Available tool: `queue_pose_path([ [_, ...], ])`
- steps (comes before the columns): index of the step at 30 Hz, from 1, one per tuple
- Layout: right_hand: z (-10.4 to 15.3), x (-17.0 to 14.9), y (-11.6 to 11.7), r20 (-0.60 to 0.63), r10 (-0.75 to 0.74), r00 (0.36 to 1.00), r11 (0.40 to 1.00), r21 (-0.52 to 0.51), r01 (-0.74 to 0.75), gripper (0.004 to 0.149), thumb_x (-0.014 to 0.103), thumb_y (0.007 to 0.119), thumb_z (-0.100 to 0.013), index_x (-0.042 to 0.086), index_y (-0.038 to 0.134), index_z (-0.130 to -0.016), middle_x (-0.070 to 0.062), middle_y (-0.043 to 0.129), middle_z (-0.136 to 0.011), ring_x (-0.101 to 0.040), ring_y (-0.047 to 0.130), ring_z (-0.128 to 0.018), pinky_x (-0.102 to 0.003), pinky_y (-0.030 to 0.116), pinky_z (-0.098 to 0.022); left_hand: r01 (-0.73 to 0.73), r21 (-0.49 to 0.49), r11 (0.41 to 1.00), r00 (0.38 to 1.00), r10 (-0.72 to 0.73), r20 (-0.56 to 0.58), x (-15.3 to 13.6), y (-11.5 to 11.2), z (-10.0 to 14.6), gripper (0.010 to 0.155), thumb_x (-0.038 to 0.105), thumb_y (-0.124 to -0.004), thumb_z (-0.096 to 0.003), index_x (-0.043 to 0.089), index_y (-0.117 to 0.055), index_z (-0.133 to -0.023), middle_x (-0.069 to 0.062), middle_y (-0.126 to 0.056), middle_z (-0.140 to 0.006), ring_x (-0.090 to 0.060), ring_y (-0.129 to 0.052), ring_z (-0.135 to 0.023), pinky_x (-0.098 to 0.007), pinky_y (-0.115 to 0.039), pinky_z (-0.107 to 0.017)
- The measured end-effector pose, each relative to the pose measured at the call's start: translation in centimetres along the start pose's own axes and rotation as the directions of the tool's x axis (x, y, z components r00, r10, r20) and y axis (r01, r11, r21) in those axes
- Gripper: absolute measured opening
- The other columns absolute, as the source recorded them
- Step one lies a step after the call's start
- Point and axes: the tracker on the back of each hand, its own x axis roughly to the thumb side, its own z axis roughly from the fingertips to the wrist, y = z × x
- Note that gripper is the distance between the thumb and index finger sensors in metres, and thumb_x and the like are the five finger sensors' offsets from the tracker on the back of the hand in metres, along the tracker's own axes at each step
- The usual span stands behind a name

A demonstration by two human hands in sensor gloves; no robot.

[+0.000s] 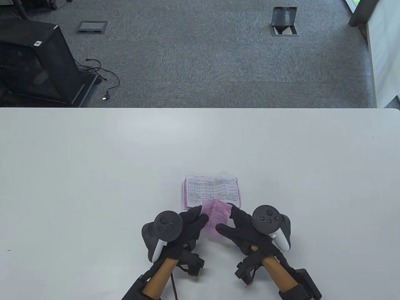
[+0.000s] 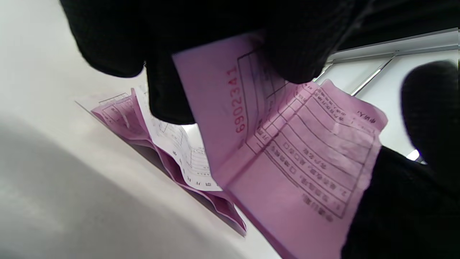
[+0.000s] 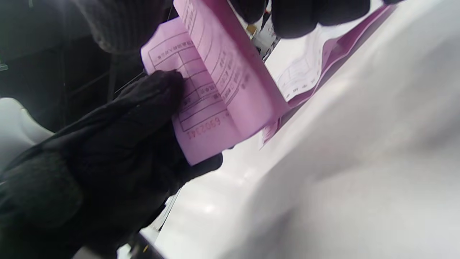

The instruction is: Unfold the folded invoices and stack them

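From the table view, my left hand (image 1: 190,223) and my right hand (image 1: 239,225) both pinch a pink invoice (image 1: 216,220), half unfolded, near the table's (image 1: 93,175) front edge; just beyond it lies the stack of invoices (image 1: 212,191), white sheet uppermost. In the left wrist view, my fingers (image 2: 287,46) clamp the pink sheet's creased top. In the right wrist view, my fingertips (image 3: 316,14) grip its upper edge, my left hand pressing its face.
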Motion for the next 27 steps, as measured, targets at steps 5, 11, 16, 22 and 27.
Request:
queue_pose_path([
  [5,0.1,-0.4,-0.3,-0.006,-0.063,0.998,0.994,-0.095,0.062,0.038,0.04,0.071,-0.048,0.022,0.072,-0.081,-0.008,0.085,-0.077,-0.037,0.082,-0.076,-0.063,0.057,-0.063,-0.089,-0.023,0.996,0.996,0.09,0.007,-0.2,-0.3,0.6,0.042,0.039,-0.085,-0.0475,0.024,-0.088,-0.086,-0.001,-0.107,-0.072,-0.025,-0.1,-0.069,-0.053,-0.076,-0.061],
  [11,0.2,-0.4,-0.3,0.027,-0.028,0.999,0.996,-0.086,0.03,0.038,0.039,0.073,-0.047,0.021,0.075,-0.08,-0.007,0.087,-0.074,-0.036,0.085,-0.073,-0.063,0.059,-0.063,-0.103,-0.054,0.993,0.995,0.103,-0.009,-1.3,0.4,1.1,0.041,0.039,-0.084,-0.0477,0.023,-0.088,-0.086,-0.002,-0.107,-0.072,-0.026,-0.1,-0.069,-0.054,-0.076,-0.061],
  [16,0.4,-0.3,-0.5,0.024,0.013,1.0,0.995,-0.101,-0.011,0.038,0.038,0.073,-0.047,0.02,0.075,-0.08,-0.007,0.088,-0.074,-0.036,0.085,-0.072,-0.063,0.059,-0.062,-0.093,-0.05,0.994,0.995,0.091,-0.041,-2.2,0.7,1.2,0.041,0.038,-0.084,-0.0476,0.022,-0.088,-0.085,-0.002,-0.107,-0.071,-0.026,-0.1,-0.068,-0.054,-0.076,-0.061],
  [22,0.6,-1.2,-1.6,-0.049,0.1,0.994,0.986,-0.128,-0.106,0.037,0.038,0.073,-0.047,0.02,0.076,-0.079,-0.007,0.088,-0.073,-0.036,0.085,-0.072,-0.063,0.059,-0.062,-0.021,-0.052,0.998,0.993,0.015,-0.117,-3.3,0.8,1.2,0.042,0.035,-0.085,-0.0481,0.019,-0.086,-0.087,-0.004,-0.106,-0.071,-0.028,-0.099,-0.067,-0.054,-0.075,-0.06],
  [27,0.7,-1.7,-2.1,-0.132,0.217,0.967,0.968,-0.1,-0.231,0.037,0.038,0.073,-0.047,0.019,0.076,-0.079,-0.007,0.089,-0.072,-0.036,0.086,-0.07,-0.062,0.06,-0.062,0.07,-0.114,0.991,0.986,-0.086,-0.144,-3.6,0.2,1.1,0.044,0.029,-0.086,-0.0476,0.018,-0.082,-0.09,-0.004,-0.104,-0.071,-0.028,-0.098,-0.067,-0.053,-0.075,-0.059],
])
